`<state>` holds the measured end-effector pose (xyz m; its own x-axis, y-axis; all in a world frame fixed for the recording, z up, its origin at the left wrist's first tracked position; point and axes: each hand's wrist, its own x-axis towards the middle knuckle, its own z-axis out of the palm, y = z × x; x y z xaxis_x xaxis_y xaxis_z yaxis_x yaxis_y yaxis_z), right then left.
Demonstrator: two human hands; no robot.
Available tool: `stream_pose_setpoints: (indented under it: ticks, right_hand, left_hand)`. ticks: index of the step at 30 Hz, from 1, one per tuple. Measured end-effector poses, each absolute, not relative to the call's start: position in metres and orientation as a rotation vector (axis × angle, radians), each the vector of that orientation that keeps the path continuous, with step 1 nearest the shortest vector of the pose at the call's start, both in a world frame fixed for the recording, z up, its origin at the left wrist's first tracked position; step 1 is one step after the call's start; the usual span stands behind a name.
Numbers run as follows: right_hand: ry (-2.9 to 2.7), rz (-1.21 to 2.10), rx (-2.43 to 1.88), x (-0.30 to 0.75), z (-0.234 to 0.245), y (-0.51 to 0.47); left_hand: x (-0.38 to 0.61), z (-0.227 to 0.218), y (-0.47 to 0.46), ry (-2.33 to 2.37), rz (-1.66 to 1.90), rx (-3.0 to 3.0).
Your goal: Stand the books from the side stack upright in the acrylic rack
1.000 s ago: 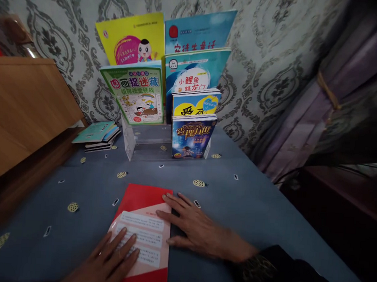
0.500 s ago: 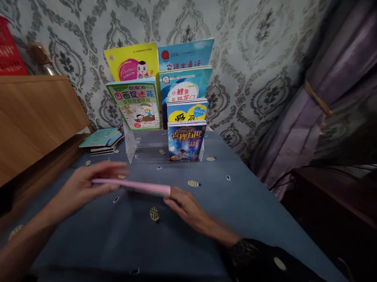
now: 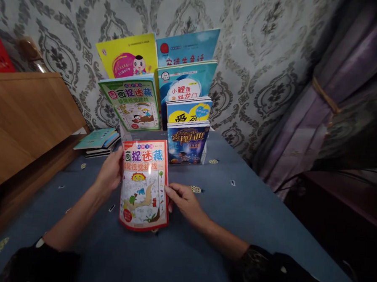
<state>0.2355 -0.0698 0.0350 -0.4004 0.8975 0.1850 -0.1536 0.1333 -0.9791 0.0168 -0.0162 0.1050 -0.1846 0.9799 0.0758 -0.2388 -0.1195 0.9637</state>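
A thin picture book [image 3: 144, 189] with a red border and a sun and animals on its cover is held upright, front towards me. My left hand [image 3: 110, 167] grips its left edge near the top, and my right hand [image 3: 185, 202] pinches its right edge, some fingers hidden behind. Just beyond stands a clear book rack [image 3: 204, 155], its left front partly hidden by the held book. In it lean a green picture book [image 3: 139, 107], a yellow book [image 3: 128, 49], blue books [image 3: 185, 82], a yellow-and-blue book [image 3: 188, 111] and a dark blue book [image 3: 186, 145].
A short stack of books [image 3: 97, 139] lies left of the rack, beside a wooden cabinet [image 3: 28, 120]. Patterned wallpaper rises behind the table [image 3: 86, 220]. To the right hang a tied purple curtain [image 3: 323, 106] and a dark piece of furniture [image 3: 327, 207].
The book in my hands has turned from edge-on to upright, so its cover now faces me. Both hands still hold its sides. My view has shifted slightly.
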Motion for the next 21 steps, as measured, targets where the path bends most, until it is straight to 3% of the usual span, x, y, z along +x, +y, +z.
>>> stream_pose_setpoints:
  ticks: [4, 11, 15, 21]
  right_hand:
    - [-1.5, 1.607, -0.826, 0.247, 0.022, -0.07]
    - [-2.055, 0.639, -1.324, 0.281, 0.014, -0.063]
    - [-2.186, 0.532, -1.189, 0.277, 0.013, -0.06]
    - [-2.268, 0.507, -1.072, 0.264, 0.009, -0.057]
  left_hand:
    - [0.011, 0.072, -0.008, 1.321, 1.341, 1.069]
    - [-0.009, 0.019, -0.028, 1.663, 1.189, 1.755]
    - [-0.011, 0.003, -0.03, 1.716, 0.902, 2.234]
    - [-0.013, -0.006, -0.025, 1.786, 0.767, 2.294]
